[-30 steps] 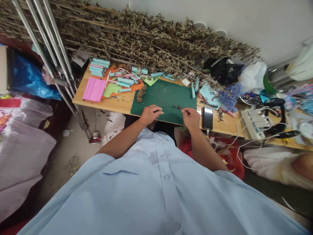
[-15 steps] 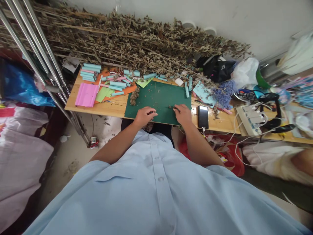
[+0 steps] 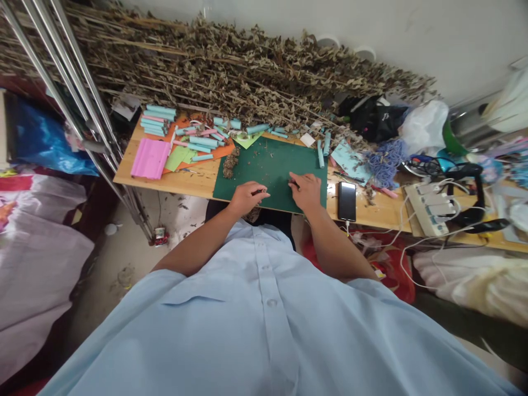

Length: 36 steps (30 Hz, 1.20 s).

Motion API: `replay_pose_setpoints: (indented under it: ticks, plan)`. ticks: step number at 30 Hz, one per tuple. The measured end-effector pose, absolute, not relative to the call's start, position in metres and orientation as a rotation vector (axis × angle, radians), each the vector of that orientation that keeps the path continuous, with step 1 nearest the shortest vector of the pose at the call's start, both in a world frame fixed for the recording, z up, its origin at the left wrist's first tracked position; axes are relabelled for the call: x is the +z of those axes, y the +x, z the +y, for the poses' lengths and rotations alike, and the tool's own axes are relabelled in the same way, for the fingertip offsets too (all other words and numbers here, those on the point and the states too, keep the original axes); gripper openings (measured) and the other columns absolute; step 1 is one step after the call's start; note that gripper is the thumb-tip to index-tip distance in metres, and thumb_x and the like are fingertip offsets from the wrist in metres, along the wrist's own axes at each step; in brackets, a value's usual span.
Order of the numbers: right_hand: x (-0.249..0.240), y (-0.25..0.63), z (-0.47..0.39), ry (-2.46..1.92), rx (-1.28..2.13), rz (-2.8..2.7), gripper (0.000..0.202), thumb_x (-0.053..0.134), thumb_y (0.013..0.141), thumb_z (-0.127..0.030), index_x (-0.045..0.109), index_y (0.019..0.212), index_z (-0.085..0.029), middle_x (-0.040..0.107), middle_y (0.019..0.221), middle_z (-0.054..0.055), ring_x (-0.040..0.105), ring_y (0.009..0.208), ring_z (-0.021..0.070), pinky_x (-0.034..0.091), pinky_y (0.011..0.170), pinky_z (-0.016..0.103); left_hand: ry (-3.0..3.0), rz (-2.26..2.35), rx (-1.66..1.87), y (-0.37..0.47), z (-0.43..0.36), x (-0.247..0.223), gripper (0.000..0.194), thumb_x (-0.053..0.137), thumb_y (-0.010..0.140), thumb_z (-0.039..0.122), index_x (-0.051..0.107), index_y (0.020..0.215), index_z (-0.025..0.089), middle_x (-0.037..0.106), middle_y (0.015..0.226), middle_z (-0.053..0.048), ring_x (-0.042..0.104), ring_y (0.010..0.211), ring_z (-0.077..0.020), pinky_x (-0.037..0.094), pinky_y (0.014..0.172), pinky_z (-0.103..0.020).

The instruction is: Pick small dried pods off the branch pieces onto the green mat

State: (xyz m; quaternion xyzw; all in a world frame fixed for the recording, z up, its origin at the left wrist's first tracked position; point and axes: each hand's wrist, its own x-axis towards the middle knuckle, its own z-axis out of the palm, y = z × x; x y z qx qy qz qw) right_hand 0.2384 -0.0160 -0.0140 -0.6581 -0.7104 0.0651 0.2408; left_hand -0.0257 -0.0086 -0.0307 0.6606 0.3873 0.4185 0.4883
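Note:
Over the near edge of a green cutting mat (image 3: 276, 165), my left hand (image 3: 247, 198) is closed in a pinch. Something small and dark shows at its fingertips, too small to name. My right hand (image 3: 307, 191) rests at the mat's right part, fingers curled and pressed together at a dark bit that looks like dried plant; most of it is hidden under the fingers. At the mat's left side lies a lumpy brown roll of dried plant matter (image 3: 230, 163). Dark crumbs are scattered on the mat between it and my right hand.
Dried leafy stalks (image 3: 247, 71) are heaped along the back. Blue and pink paper rolls (image 3: 202, 142) and a pink paper stack (image 3: 150, 158) lie left. To the right are a phone (image 3: 347, 201), blue string (image 3: 385, 162) and a power strip (image 3: 427, 209) with cables. Metal poles (image 3: 78, 82) stand left.
My right hand has shifted slightly left on the mat, over the small dark clump that lay beside its fingers. My left hand keeps its pinch. The whole view has shifted a little.

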Motion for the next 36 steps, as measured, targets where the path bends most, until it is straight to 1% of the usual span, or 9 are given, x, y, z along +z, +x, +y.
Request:
replay_pose_setpoints:
  ticks: [3, 6, 9, 12, 14, 19, 24, 29, 36]
  plan:
    - [-0.013, 0.236, -0.017, -1.784, 0.258, -1.869, 0.042, 0.066, 0.089, -0.023, 0.074, 0.130, -0.022, 0.080, 0.106, 0.010, 0.064, 0.110, 0.0324, 0.041, 0.107, 0.060, 1.598, 0.938, 1.038, -0.025, -0.009, -0.028, 0.022, 0.080, 0.087, 0.039, 0.078, 0.090, 0.017, 0.071, 0.090, -0.002, 0.064, 0.058, -0.0077, 0.052, 0.060, -0.023]
    - [-0.010, 0.225, -0.022, -1.723, 0.424, -1.694, 0.043, 0.068, 0.087, -0.030, 0.073, 0.130, -0.022, 0.079, 0.104, 0.008, 0.068, 0.101, 0.0274, 0.048, 0.106, 0.056, 1.588, 0.932, 1.047, -0.024, -0.010, -0.025, 0.022, 0.080, 0.087, 0.038, 0.078, 0.088, 0.016, 0.070, 0.088, -0.003, 0.063, 0.059, -0.0080, 0.052, 0.060, -0.022]
    - [-0.010, 0.208, -0.029, -1.605, 0.697, -1.441, 0.048, 0.072, 0.086, -0.039, 0.072, 0.131, -0.024, 0.078, 0.099, 0.004, 0.071, 0.089, 0.0217, 0.058, 0.093, 0.047, 1.578, 0.916, 1.046, -0.024, -0.010, -0.024, 0.022, 0.080, 0.087, 0.038, 0.078, 0.089, 0.016, 0.070, 0.088, -0.003, 0.063, 0.060, -0.0081, 0.052, 0.059, -0.022]
    - [-0.013, 0.197, -0.035, -1.552, 0.891, -1.290, 0.044, 0.070, 0.087, -0.046, 0.075, 0.125, -0.022, 0.076, 0.094, 0.003, 0.072, 0.081, 0.0204, 0.063, 0.081, 0.043, 1.588, 0.912, 1.035, -0.024, -0.010, -0.026, 0.023, 0.080, 0.088, 0.039, 0.078, 0.090, 0.016, 0.070, 0.088, -0.003, 0.062, 0.061, -0.0081, 0.052, 0.060, -0.021]
    - [-0.014, 0.198, -0.038, -1.606, 0.828, -1.374, 0.037, 0.067, 0.091, -0.044, 0.078, 0.118, -0.021, 0.077, 0.096, 0.006, 0.074, 0.083, 0.0218, 0.064, 0.081, 0.044, 1.607, 0.908, 1.034, -0.024, -0.010, -0.029, 0.023, 0.079, 0.089, 0.040, 0.078, 0.090, 0.016, 0.070, 0.088, -0.003, 0.062, 0.061, -0.0081, 0.051, 0.060, -0.022]
    - [-0.013, 0.215, -0.043, -1.705, 0.349, -1.968, 0.028, 0.056, 0.098, -0.027, 0.081, 0.112, -0.021, 0.079, 0.112, 0.012, 0.072, 0.107, 0.0275, 0.058, 0.102, 0.047, 1.634, 0.900, 1.058, -0.023, -0.008, -0.035, 0.023, 0.080, 0.089, 0.040, 0.078, 0.089, 0.018, 0.071, 0.088, -0.002, 0.062, 0.062, -0.0086, 0.051, 0.064, -0.023]
    - [-0.017, 0.225, -0.048, -1.716, 0.175, -2.139, 0.032, 0.052, 0.102, -0.026, 0.081, 0.113, -0.020, 0.078, 0.111, 0.013, 0.069, 0.106, 0.0283, 0.057, 0.102, 0.046, 1.642, 0.897, 1.081, -0.022, -0.008, -0.035, 0.021, 0.081, 0.088, 0.038, 0.078, 0.088, 0.018, 0.071, 0.085, -0.001, 0.061, 0.063, -0.0089, 0.050, 0.066, -0.024]
    - [-0.023, 0.233, -0.050, -1.690, 0.129, -2.217, 0.034, 0.051, 0.104, -0.030, 0.082, 0.114, -0.020, 0.076, 0.109, 0.014, 0.068, 0.102, 0.0286, 0.058, 0.099, 0.047, 1.651, 0.896, 1.082, -0.022, -0.008, -0.036, 0.020, 0.081, 0.088, 0.038, 0.079, 0.088, 0.019, 0.071, 0.086, -0.002, 0.061, 0.065, -0.0096, 0.050, 0.067, -0.024]
    - [-0.036, 0.235, -0.049, -1.623, 0.077, -2.207, 0.033, 0.048, 0.104, -0.026, 0.081, 0.108, -0.019, 0.075, 0.107, 0.013, 0.068, 0.102, 0.0276, 0.057, 0.102, 0.047, 1.637, 0.885, 1.074, -0.021, -0.007, -0.040, 0.019, 0.081, 0.087, 0.037, 0.079, 0.090, 0.019, 0.071, 0.087, -0.002, 0.062, 0.064, -0.0093, 0.050, 0.066, -0.024]
